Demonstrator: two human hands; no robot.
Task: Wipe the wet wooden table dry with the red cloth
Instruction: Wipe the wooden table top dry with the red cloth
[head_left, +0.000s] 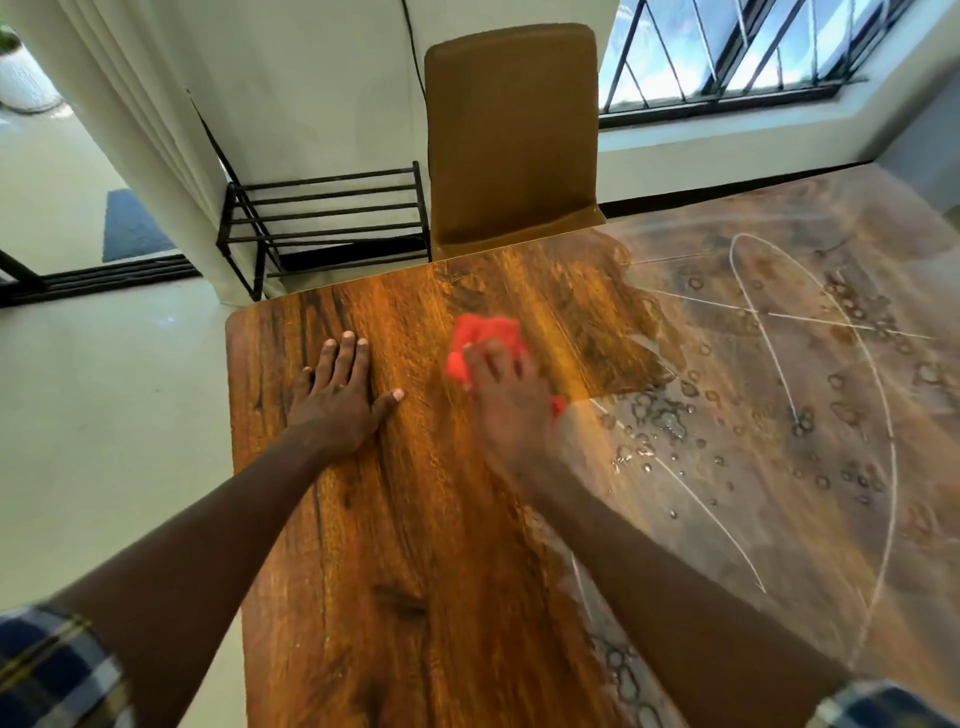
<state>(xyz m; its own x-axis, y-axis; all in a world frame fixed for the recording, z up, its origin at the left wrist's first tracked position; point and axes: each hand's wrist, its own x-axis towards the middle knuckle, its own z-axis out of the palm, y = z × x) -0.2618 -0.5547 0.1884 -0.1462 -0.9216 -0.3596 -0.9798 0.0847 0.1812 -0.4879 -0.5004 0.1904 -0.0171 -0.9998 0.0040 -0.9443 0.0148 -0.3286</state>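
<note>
The wooden table (415, 519) fills the lower middle of the view. Its left part shows warm brown grain, while water drops (670, 421) and glare cover the right part. My right hand (506, 400) presses flat on the red cloth (485, 338) near the table's far middle; the hand is blurred. The cloth sticks out beyond my fingers and a bit shows by my wrist. My left hand (340, 395) lies flat on the wood to the left of the cloth, fingers spread, holding nothing.
A brown chair (511, 135) stands at the table's far edge. A black metal rack (322, 218) sits on the floor to its left, beside a white curtain (156, 130). A barred window (727, 52) is at the upper right. Pale floor lies left of the table.
</note>
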